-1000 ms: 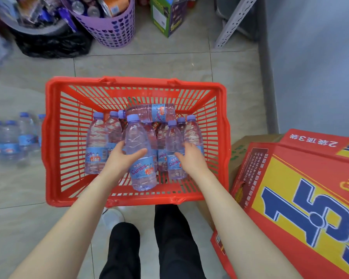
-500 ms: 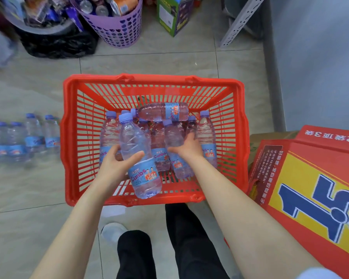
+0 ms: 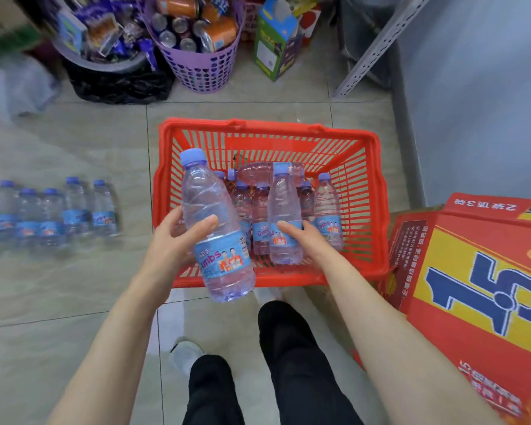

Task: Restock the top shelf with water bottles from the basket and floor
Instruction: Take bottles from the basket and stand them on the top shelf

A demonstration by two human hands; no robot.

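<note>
While both hands load up for the shelf, the left hand (image 3: 178,240) grip wraps one water bottle (image 3: 218,222), tilted over the red basket's (image 3: 380,210) near rim at mid-frame. The right hand (image 3: 308,240) grip holds a second bottle (image 3: 284,207) among those in the basket. Clear ribbed plastic, blue caps and labels.

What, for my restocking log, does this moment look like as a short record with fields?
Basket: red slatted plastic basket on the floor; more bottles standing inside, another bottle lying across them.
Left hand: grips a clear plastic water bottle with blue cap, tilted, over the basket's near rim.
Right hand: grips a second clear bottle, upright over the basket.
Floor: row of bottles left of the basket.
</note>
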